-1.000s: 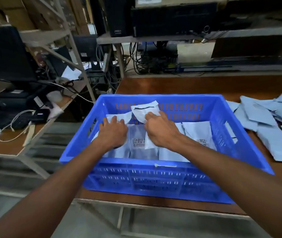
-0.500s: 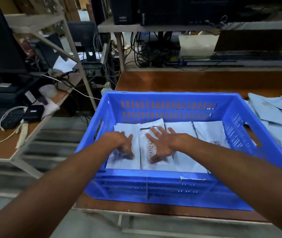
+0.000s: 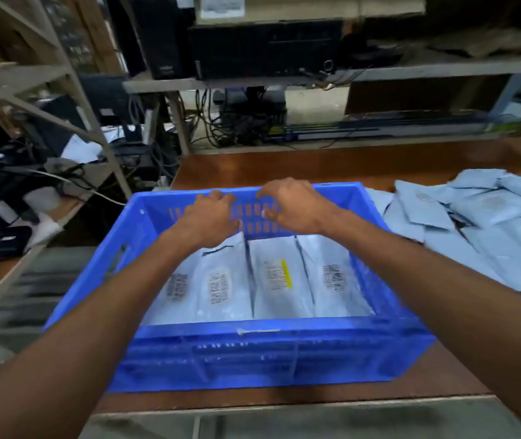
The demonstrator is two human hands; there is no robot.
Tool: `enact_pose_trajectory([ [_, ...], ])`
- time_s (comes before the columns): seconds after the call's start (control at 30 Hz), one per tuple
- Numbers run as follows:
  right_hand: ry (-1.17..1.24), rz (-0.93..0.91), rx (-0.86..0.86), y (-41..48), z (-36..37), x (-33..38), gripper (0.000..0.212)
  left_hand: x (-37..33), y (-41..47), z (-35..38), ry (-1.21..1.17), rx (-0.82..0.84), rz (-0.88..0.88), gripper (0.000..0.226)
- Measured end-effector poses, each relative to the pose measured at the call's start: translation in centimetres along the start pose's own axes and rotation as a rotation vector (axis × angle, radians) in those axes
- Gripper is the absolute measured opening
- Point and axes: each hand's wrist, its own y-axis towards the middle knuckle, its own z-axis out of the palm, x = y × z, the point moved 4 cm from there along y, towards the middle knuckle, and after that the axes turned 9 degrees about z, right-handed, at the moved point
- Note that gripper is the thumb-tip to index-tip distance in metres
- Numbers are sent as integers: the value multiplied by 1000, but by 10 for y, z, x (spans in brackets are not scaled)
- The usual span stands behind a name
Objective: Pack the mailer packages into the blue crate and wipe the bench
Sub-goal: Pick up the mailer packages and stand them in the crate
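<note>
We see a blue crate (image 3: pixel 252 353) of smooth moulded plastic, mailers (image 3: pixel 279 277) of slightly glossy plastic film, and a bench (image 3: pixel 316 166) of polished brown wood.

Dim overall, with a cool bluish cast. Brightest just beneath the left hand (image 3: pixel 211 217) and right hand (image 3: pixel 294 207), on the pale mailers (image 3: pixel 271 280) in the blue crate (image 3: pixel 252 353): a soft sheen, no hard glare. Deep shadow beyond the hands, among the shelves (image 3: pixel 284 80). Blurred by motion throughout: label print (image 3: pixel 221 288) smeared, floor (image 3: pixel 31 296) left of the left hand streaked. Bent by the wide lens at the edges. Soft on the mailer pile (image 3: pixel 490 236) right of the right hand.
</note>
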Motion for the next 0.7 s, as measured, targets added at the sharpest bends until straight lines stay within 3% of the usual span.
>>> enact_pose_trajectory([
  [0.13, 208, 198, -214, -44, -69, -109, 31, -119, 40, -14, -118, -166, 190, 54],
  [0.3, 240, 446, -262, -142, -83, -254, 19, -282, 80, 10, -122, -42, 308, 54],
  [0.53, 212, 614, 62, -235, 15, -378, 28, -386, 116, 108, -121, 359, -22, 52],
  [0.6, 199, 592, 123, -231, 32, -386, 41, -385, 111, 139, -137, 407, -155, 62],
  [0.7, 52, 497, 102, -209, 46, -386, 58, -371, 113, 167, -165, 337, -265, 72],
])
